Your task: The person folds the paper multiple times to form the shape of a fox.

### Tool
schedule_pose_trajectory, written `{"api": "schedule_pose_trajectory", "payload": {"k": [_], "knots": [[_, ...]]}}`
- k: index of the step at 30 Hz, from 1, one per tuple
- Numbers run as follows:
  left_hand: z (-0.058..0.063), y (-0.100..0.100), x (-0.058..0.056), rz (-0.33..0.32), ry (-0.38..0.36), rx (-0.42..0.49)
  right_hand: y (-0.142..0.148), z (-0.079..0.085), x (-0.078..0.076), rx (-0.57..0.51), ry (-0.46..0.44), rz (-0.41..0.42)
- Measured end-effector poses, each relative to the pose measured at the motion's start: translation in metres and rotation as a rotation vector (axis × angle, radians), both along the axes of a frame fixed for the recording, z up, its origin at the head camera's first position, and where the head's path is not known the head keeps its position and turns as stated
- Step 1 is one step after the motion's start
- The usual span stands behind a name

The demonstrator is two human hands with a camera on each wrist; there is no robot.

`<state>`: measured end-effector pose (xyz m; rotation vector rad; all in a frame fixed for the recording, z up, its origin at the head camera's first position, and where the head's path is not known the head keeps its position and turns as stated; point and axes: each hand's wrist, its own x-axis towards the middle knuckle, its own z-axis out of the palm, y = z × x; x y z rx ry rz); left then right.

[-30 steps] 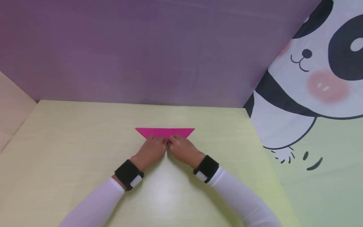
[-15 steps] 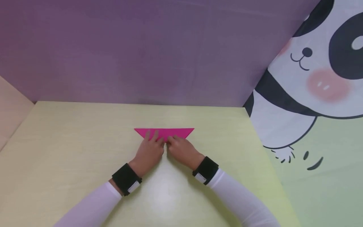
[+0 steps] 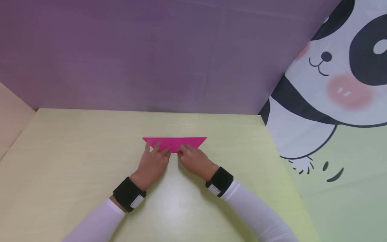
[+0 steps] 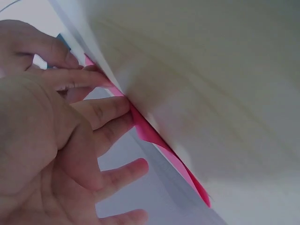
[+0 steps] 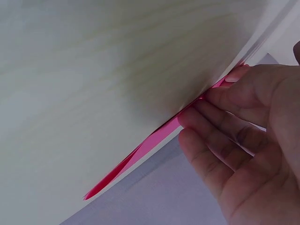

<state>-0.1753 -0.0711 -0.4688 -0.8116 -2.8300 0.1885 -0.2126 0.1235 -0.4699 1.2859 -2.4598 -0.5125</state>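
A folded sheet of bright pink paper (image 3: 173, 142) lies on the table, its long straight edge at the far side and its sides slanting in towards me. My left hand (image 3: 153, 166) presses on its near left part with fingers spread and fairly straight. At the near edge, right of the middle, my right hand (image 3: 196, 162) pinches the paper with bent fingers and thumb. Both wrist views show the pink paper (image 4: 171, 157) edge-on, its free ends slightly lifted. Part of the near side is hidden under the fingers.
The pale wooden table (image 3: 75, 161) ends at a purple cloth backdrop (image 3: 136, 60). To the right hangs a cloth printed with a panda (image 3: 305, 124). Black bands (image 3: 129, 194) wrap both wrists.
My left hand has slid left along the paper's near edge, away from the right hand, and its fingers have spread. The right hand and the paper have hardly moved.
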Motion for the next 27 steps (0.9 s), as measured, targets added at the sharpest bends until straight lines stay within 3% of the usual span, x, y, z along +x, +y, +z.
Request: {"api": "schedule_pose_trajectory", "payload": {"k": [6, 20, 24, 27], "knots": [[0.001, -0.010, 0.005, 0.076, -0.141, 0.113, 0.001, 0.000, 0.001, 0.013, -0.019, -0.005], [0.006, -0.021, 0.009, 0.147, -0.215, 0.226, 0.005, 0.000, -0.002, 0.001, -0.027, 0.002], [0.004, -0.020, 0.009, 0.145, -0.200, 0.208, 0.005, 0.000, -0.002, -0.018, -0.043, -0.007], [0.002, -0.016, 0.006, 0.118, -0.124, 0.198, 0.004, 0.001, -0.002, -0.031, -0.049, -0.011]]}}
